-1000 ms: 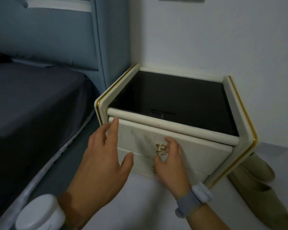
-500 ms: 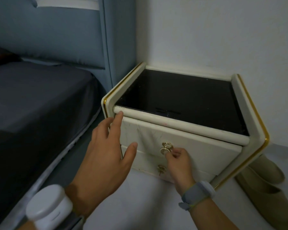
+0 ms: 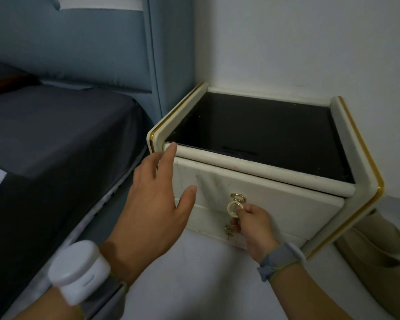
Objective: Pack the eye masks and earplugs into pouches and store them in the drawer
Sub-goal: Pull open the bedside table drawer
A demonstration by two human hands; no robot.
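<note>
A cream nightstand (image 3: 346,144) with gold trim and a black top stands in the corner by the wall. Its upper drawer (image 3: 284,202) is closed, or nearly so, and carries a gold ring handle (image 3: 234,207). My right hand (image 3: 254,227) pinches that ring between thumb and fingers. My left hand (image 3: 155,202) hovers spread in front of the drawer's left end, with its fingertips at the rounded top rail. A second gold handle (image 3: 229,230) on the lower drawer shows just below my right hand. No eye masks, earplugs or pouches are in view.
A bed with a dark grey sheet (image 3: 56,144) and a blue padded headboard (image 3: 90,47) fills the left side, close to the nightstand. A pair of beige slippers (image 3: 379,245) lies on the floor to the right of the nightstand. The floor (image 3: 194,280) in front is pale.
My right hand has closed its fingers on the upper drawer's ring handle. My left hand has stayed spread by the drawer's left end, its fingertips rising to the top rail.
</note>
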